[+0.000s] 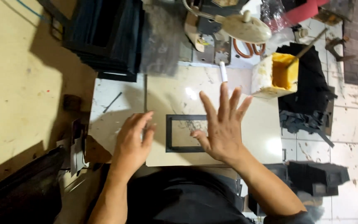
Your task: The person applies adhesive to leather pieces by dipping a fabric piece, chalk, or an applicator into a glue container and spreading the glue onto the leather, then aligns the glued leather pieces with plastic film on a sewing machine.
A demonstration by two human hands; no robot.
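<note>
A thin black rectangular frame piece [175, 118] lies flat on a pale work slab [179, 87]. My right hand [222, 126] rests over the frame's right part with fingers spread wide, its thumb inside the frame's opening. My left hand [132, 143] lies on the slab just left of the frame, fingers loosely curled and slightly blurred; nothing shows in it. The frame's right side is hidden under my right hand.
A glue-stained container of yellow adhesive [275, 74] with a brush stick stands at the slab's right back corner. A stack of black frames [104, 33] sits at the back left. A white lamp head [245, 27] hangs behind. Black pieces [311, 176] lie right, on the tiled floor.
</note>
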